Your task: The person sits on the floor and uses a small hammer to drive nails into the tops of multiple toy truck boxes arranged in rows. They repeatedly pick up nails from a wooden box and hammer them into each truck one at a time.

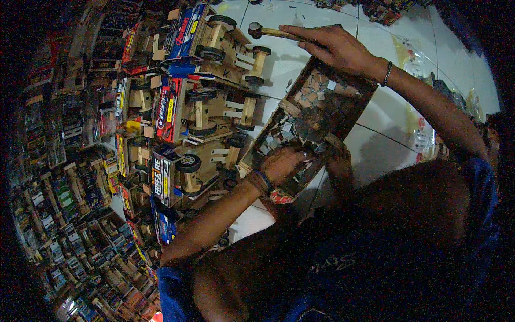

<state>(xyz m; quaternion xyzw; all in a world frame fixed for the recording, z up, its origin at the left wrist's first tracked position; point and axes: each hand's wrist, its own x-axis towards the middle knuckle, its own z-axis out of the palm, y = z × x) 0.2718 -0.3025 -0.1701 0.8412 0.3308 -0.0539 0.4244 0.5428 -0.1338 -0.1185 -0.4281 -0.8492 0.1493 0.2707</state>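
Observation:
My right hand (340, 51) is closed around the wooden handle of a hammer (256, 30), its metal head pointing left over the tiled floor. My left hand (284, 165) reaches into a long wooden box (366, 99) that lies slantwise before me. Its fingers are curled down among small metal and light-coloured pieces (279, 134); what they hold, if anything, is hidden. Left of the box several wooden toy trucks lie on their sides with black wheels showing: a blue one (188, 32), a red one (169, 107) and a black-and-white one (163, 177).
Many more toy truck bodies (80, 236) stand in rows along the left. My foot (338, 158) rests against the box's near right side. Clear plastic packaging (421, 123) lies on the white tiled floor (386, 139) at the right. More colourful pieces (381, 11) lie at the top.

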